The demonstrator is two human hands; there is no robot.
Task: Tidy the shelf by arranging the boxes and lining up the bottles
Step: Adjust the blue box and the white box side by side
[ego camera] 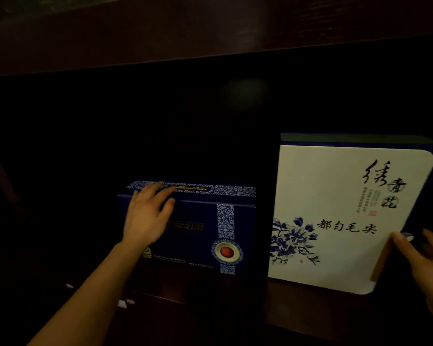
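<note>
**Two gift boxes on a dark shelf, a hand on each**

Two closed boxes stand upright on a dark wooden shelf, apart from each other with a shadowed gap between them. What either holds cannot be seen.

The dark blue box stands at the middle, the lower of the two. It has blue-and-white patterned bands along its top and down its front, and a round red-centred emblem low on the band. The left hand lies flat against its upper left corner, fingers spread and extended over the top edge, the thumb across the front face. It presses on the box rather than closing round it.

The white box stands to the right, taller, with dark blue sides, black calligraphy and a blue flower painted on its front. The right hand is at its lower right edge, thumb on the white face and the other fingers curled behind the side, partly closed in a grip on that edge.

The shelf recess behind the boxes is too dark to make out.
</note>
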